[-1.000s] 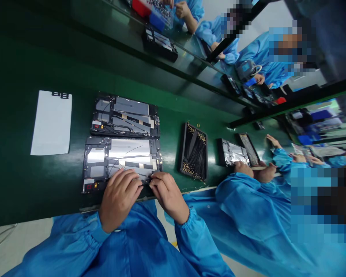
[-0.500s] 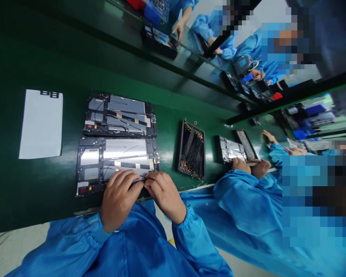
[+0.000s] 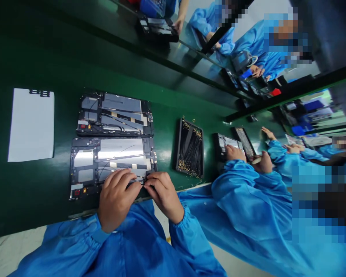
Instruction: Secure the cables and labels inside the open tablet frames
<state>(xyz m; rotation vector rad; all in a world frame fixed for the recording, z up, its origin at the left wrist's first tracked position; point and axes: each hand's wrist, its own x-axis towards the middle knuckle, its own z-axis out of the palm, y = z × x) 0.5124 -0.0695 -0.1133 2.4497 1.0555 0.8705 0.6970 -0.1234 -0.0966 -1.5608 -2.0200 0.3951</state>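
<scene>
Two opened tablet frames lie side by side on the green belt. The near frame shows a silver plate and thin black cables. My left hand rests on its near edge, fingers curled and pressed down. My right hand pinches something small and dark at the same edge, its fingertips meeting those of the left hand. What it pinches is too small to name. The far frame lies untouched behind.
A white sheet lies on the belt at the left. A black tray of thin cables stands to the right. Beyond it a co-worker's hands work on another frame. More people in blue coats sit across the line.
Everything in view has drifted left as my head shifted. My fingertips have drawn closer together at the frame's near edge. The co-worker's hands have moved over their frame.
</scene>
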